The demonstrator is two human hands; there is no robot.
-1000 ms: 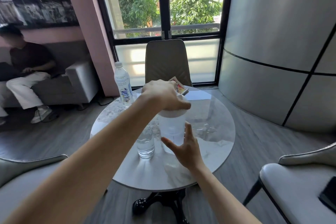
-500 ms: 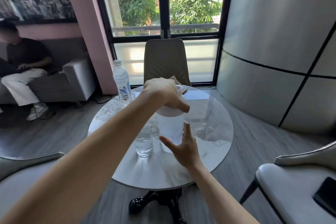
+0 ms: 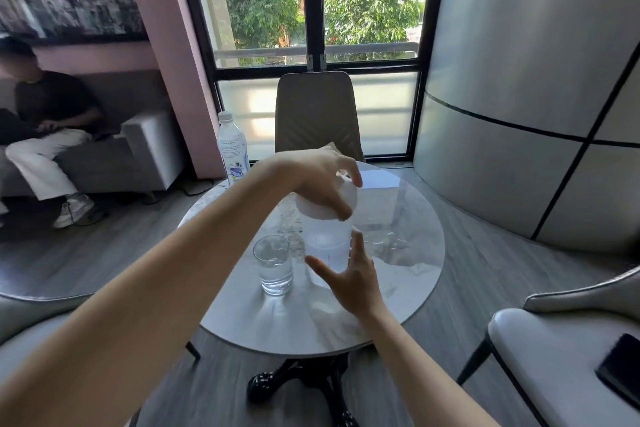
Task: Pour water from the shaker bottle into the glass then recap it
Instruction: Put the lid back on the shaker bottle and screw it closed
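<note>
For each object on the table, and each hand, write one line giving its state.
shaker bottle: upright on the table, cap on, part full.
glass: upright, holds water.
water bottle: upright, capped.
left hand: gripping the shaker's cap.
right hand: open beside the shaker.

shaker bottle [image 3: 327, 246]: frosted clear, white lid | glass [image 3: 273, 263]: clear | table [image 3: 408, 274]: white-grey marble | far chair [image 3: 317, 114]: taupe chevron | left wall [image 3: 162, 45]: pink

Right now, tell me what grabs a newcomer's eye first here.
The left hand clamped over the shaker bottle's white lid at the round marble table's centre. The right hand is spread against the bottle's body. A glass with water stands just left of the bottle.
</note>
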